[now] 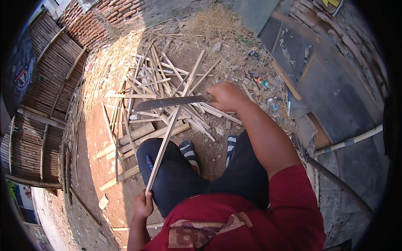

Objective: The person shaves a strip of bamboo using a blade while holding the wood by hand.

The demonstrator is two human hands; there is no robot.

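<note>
My left hand (143,204) is closed round the near end of a long, pale bamboo strip (165,140). The strip slants up and away to the right, passing over my left thigh. My right hand (226,96) grips the handle of a machete (171,102), whose dark, broad blade points left. Where the two meet, the blade crosses the strip; I cannot tell whether they touch. Beyond my knees lies a loose pile of split bamboo strips (157,81), criss-crossed on the dirt.
Thicker bamboo poles (136,134) lie left of my feet. A slatted bamboo panel (50,79) stands at the left. Dark boards (335,88) lean at the right beside a pole (356,138). Dry straw (215,25) and a brick wall (100,23) are at the back.
</note>
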